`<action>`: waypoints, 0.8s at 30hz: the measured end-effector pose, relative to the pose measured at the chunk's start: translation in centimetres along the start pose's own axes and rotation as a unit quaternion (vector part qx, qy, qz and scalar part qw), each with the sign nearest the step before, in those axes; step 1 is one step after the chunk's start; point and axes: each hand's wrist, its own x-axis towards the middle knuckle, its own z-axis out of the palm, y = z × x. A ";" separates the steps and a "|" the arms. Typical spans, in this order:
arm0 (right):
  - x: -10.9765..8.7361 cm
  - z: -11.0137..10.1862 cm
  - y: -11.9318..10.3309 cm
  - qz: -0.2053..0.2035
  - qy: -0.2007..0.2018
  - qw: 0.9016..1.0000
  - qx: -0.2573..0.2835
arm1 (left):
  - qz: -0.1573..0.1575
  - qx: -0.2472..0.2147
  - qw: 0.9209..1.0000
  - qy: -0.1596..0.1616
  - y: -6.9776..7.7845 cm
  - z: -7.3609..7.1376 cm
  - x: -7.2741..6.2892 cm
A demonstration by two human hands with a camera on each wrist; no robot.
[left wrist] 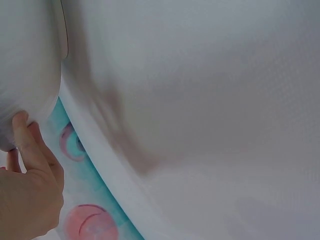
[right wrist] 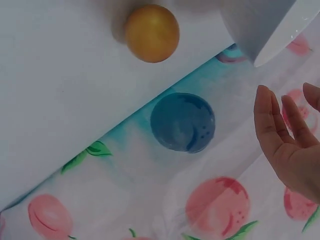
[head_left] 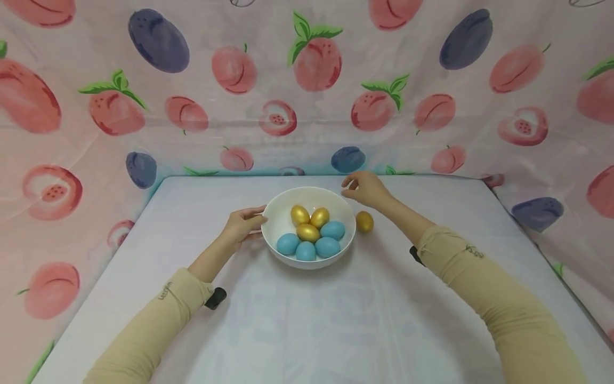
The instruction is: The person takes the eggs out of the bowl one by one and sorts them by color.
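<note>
A white bowl (head_left: pixel 274 218) stands at the middle of the table, tilted toward the head camera or seen from above. Inside it lie three gold eggs (head_left: pixel 308 232) and several blue eggs (head_left: pixel 328 247). My left hand (head_left: pixel 242 225) grips the bowl's left side, thumb at the rim and fingers against the outer wall. Just past the bowl's far right rim, my right hand (head_left: pixel 366 190) hovers with loosely bent fingers and nothing between them. Another gold egg (head_left: pixel 364 222) rests on the table, right of the bowl and below the right wrist.
White cloth covers the table (head_left: pixel 297 320). A fruit-printed curtain (head_left: pixel 307 144) hangs along the back and both sides. Dark wrist-camera mounts (head_left: pixel 216 298) show beneath the sleeves.
</note>
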 end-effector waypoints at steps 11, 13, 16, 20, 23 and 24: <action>1.5 0.8 -2.6 -0.064 -0.050 0.995 -0.062 | -0.004 0.012 1.000 0.012 -0.1 -0.1 0.1; 1.8 0.9 -3.0 -0.072 -0.060 0.993 -0.073 | -0.006 0.011 1.000 0.014 -0.1 -0.1 0.1; 2.3 1.2 -3.8 -0.072 -0.081 0.990 -0.094 | -0.008 0.009 1.000 0.015 0.0 -0.1 0.0; 3.1 1.7 -4.9 -0.077 -0.113 0.982 -0.134 | -0.007 0.004 1.000 0.012 0.0 -0.1 0.0; 3.5 2.2 -5.4 -0.080 -0.131 0.976 -0.154 | -0.008 0.001 1.000 0.012 0.0 0.0 0.1; 3.6 2.4 -5.5 -0.080 -0.136 0.975 -0.158 | -0.007 0.001 1.000 0.011 0.0 0.0 0.1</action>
